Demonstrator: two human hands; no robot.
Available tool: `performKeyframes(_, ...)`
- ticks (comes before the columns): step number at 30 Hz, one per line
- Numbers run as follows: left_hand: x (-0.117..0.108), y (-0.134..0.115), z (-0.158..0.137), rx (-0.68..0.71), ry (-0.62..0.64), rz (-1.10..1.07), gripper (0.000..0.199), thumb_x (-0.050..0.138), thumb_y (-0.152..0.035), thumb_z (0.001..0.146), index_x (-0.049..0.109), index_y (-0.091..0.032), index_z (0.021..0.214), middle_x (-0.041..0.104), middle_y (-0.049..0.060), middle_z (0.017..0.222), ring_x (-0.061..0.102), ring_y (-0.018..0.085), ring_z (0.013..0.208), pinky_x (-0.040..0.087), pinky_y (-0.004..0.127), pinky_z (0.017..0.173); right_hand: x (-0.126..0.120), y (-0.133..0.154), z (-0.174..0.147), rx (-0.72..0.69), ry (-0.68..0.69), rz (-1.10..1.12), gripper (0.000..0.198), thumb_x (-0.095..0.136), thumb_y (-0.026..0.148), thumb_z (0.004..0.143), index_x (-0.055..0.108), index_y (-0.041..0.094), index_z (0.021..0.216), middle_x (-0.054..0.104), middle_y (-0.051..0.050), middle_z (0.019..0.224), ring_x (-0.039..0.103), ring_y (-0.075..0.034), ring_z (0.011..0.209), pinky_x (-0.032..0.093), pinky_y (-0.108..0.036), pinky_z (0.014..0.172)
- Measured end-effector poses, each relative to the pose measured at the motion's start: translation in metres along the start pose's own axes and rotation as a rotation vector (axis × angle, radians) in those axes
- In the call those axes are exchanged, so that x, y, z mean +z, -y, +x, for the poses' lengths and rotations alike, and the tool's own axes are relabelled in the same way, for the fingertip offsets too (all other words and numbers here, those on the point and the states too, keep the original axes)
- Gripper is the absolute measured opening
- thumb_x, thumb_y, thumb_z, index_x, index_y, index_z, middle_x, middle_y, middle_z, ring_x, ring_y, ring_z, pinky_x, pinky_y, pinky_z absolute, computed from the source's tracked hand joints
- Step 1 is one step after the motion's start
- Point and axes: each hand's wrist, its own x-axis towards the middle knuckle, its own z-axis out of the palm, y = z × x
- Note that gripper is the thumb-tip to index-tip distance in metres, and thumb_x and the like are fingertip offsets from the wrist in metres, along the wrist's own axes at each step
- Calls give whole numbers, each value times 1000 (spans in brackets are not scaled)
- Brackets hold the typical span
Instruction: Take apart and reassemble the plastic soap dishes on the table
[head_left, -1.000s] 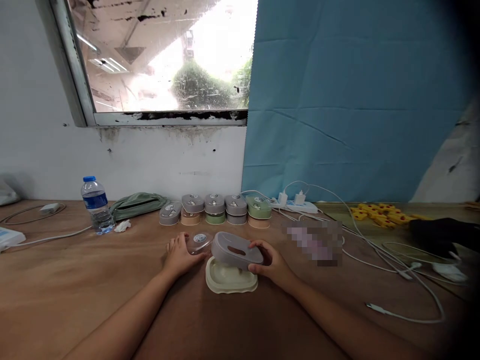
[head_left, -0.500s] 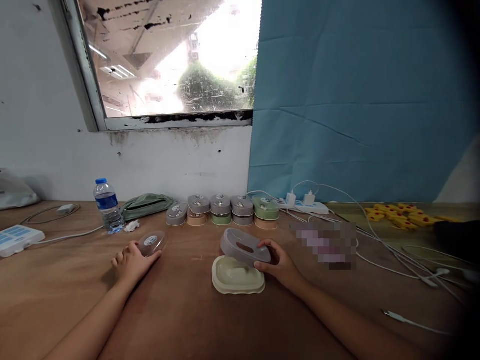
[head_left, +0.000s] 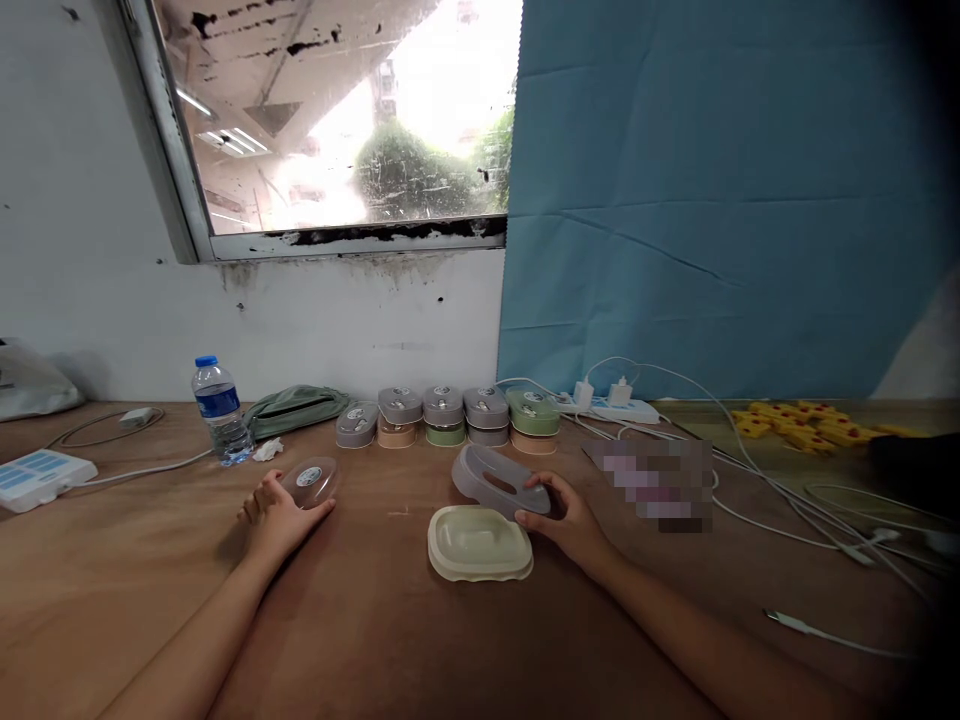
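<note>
In the head view, my right hand (head_left: 566, 515) grips the right end of a grey oval cover (head_left: 487, 482) with a long slot in it, thumb below and fingers on top. The cover is tilted and held just behind a cream plastic tray (head_left: 480, 545), which lies on the table. My left hand (head_left: 281, 515) has thumb and fingers around the near-left edge of a clear oval lid (head_left: 319, 490) with a round white label. That lid is low over the table or resting on it; I cannot tell which.
Stacked grey, green and tan boxes (head_left: 442, 408) line the wall. Left of them are a green pouch (head_left: 296, 410), a water bottle (head_left: 223, 415) and a crumpled tissue (head_left: 268, 450). White cables (head_left: 780, 520), a power strip (head_left: 622, 412) and yellow pieces (head_left: 802, 428) lie to the right.
My right hand has moved the grey cover back and to the right, uncovering more of the cream tray. My left hand and the clear lid have shifted slightly right.
</note>
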Motion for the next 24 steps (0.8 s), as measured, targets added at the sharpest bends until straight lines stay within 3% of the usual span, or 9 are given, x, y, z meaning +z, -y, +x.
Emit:
performKeyframes(4,5,-14,-13,199,-118,37,75,49,-55,62,26,-15,120,26,16,131,18,30,125,16,42,100,0,-3,0,-4,-7,8,42,72,41,54,47,22,82,57,-1,84,54,-20,75,45,-30,65)
performKeyframes(7,7,-20,-18,278,-90,39,67,50,-51,64,32,-16,118,25,15,132,15,29,126,13,43,101,0,-8,2,-11,-8,-3,41,71,43,55,47,22,81,55,-2,86,54,-19,75,45,-29,64)
performKeyframes(11,4,-10,-6,224,-19,24,70,51,-54,62,35,-18,120,31,15,129,24,31,123,17,44,100,-1,-10,2,-35,-22,-32,39,71,41,56,47,22,80,55,-1,84,53,-19,76,45,-29,64)
performKeyframes(16,-2,14,15,244,128,-26,64,46,-53,67,38,-19,121,42,11,124,40,28,114,31,38,94,0,-6,1,-51,-35,-80,39,71,42,54,50,21,79,58,-3,88,54,-22,82,44,-31,70)
performKeyframes(24,-1,19,25,221,98,-4,56,44,-52,70,44,-19,117,44,11,122,44,29,111,35,39,90,0,-4,-1,-90,-69,-160,36,72,38,53,52,21,78,56,-5,101,52,-25,95,42,-34,79)
